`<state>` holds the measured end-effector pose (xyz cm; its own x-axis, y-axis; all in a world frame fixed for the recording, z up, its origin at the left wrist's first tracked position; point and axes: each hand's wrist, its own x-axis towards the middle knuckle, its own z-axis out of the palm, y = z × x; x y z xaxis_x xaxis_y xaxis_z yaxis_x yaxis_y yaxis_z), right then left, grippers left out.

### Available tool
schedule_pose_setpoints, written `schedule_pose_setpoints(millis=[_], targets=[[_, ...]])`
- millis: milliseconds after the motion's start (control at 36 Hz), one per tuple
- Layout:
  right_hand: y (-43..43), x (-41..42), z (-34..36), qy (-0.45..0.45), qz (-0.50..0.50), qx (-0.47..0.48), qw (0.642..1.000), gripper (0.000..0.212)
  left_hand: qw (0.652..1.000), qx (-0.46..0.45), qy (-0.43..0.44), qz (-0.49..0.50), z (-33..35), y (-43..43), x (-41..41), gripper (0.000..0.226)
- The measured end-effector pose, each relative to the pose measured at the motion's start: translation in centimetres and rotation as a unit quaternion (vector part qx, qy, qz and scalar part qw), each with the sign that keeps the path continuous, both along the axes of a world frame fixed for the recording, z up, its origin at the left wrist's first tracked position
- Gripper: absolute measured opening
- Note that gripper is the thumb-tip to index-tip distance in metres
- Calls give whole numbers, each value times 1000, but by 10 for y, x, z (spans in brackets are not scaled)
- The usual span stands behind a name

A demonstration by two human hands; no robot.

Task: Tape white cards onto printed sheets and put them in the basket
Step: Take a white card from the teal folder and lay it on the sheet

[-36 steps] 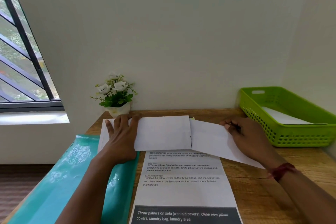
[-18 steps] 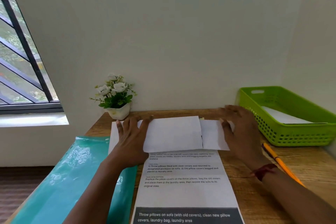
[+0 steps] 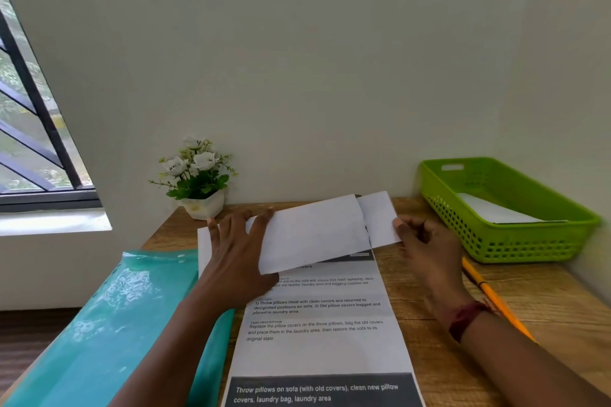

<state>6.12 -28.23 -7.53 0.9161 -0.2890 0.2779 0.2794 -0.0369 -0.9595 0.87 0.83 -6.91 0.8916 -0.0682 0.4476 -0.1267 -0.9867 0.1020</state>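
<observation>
- The wooden table (image 3: 496,307) stands against the wall, and the printed sheet (image 3: 317,350) lies lengthwise down its middle.
- A teal plastic folder (image 3: 115,324) lies left of the sheet, touching its left edge.
- A green basket (image 3: 515,241) sits well to the right of the sheet at the far corner, with a white paper (image 3: 496,213) inside.
- A large card (image 3: 314,235) hangs tilted over the sheet's far end, covering its top.
- The left hand (image 3: 238,254) has straight, spread fingers against that card's left end, and its thumb is hidden beneath the card.
- The right hand (image 3: 429,248), just right of the sheet's top corner, curls its fingers and pinches the small card (image 3: 380,221).
- The small card pokes out from behind the large card's right end.
- A pot of white flowers (image 3: 198,182) stands beyond the sheet, to the left.
- A yellow pencil (image 3: 492,297) lies right of the sheet, near the basket.
</observation>
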Motion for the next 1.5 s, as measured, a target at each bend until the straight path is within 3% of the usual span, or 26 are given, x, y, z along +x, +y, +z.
schedule_pose_setpoints(millis=[111, 250, 333, 444, 556, 639, 694, 778, 833, 889, 944, 1000, 1139, 1194, 1361, 1444, 1500], targets=[[11, -13, 1, -7, 46, -1, 999, 29, 1000, 13, 5, -3, 3, -10, -2, 113], [18, -25, 12, 37, 107, 69, 991, 43, 1000, 17, 13, -7, 6, -20, -6, 114], [18, -28, 13, 64, 129, 86, 986, 40, 1000, 16, 10, -11, 5, -23, -6, 113], [20, -28, 11, 67, 152, 108, 980, 16, 1000, 16, -12, -15, 2, -27, -6, 111], [19, -25, 12, 52, 137, 165, 975, 20, 1000, 20, 4, -7, 9, -35, -11, 114], [18, -21, 20, 23, 124, 221, 967, 33, 997, -28, 65, -12, 19, -45, -17, 121], [15, -17, 26, -1, 118, 236, 965, 40, 986, -132, 103, -25, 27, -53, -22, 115], [14, -12, 33, -25, 103, 223, 969, 41, 947, -312, 65, -36, 35, -57, -23, 67], [16, -10, 38, -21, 104, 230, 967, 40, 922, -383, 38, -36, 39, -58, -24, 39], [18, -8, 42, 5, 115, 245, 963, 41, 902, -428, 43, -29, 43, -57, -25, 27], [20, -6, 46, 31, 139, 249, 958, 42, 882, -464, 84, -25, 46, -55, -26, 27], [23, -3, 50, 50, 164, 245, 954, 40, 836, -524, 156, -33, 49, -53, -28, 28], [30, 2, 55, 54, 190, 229, 953, 22, 636, -705, 297, -98, 48, -52, -32, 37], [35, 2, 53, 58, 210, 195, 956, 17, 599, -734, 299, -108, 45, -53, -32, 42], [48, -3, 36, 77, 231, 137, 960, 20, 567, -784, 233, -103, 34, -66, -24, 54], [52, -8, 36, 79, 243, 125, 959, 24, 576, -785, 210, -91, 31, -67, -21, 47], [55, -10, 36, 76, 237, 114, 962, 16, 591, -783, 183, -73, 29, -66, -18, 40]])
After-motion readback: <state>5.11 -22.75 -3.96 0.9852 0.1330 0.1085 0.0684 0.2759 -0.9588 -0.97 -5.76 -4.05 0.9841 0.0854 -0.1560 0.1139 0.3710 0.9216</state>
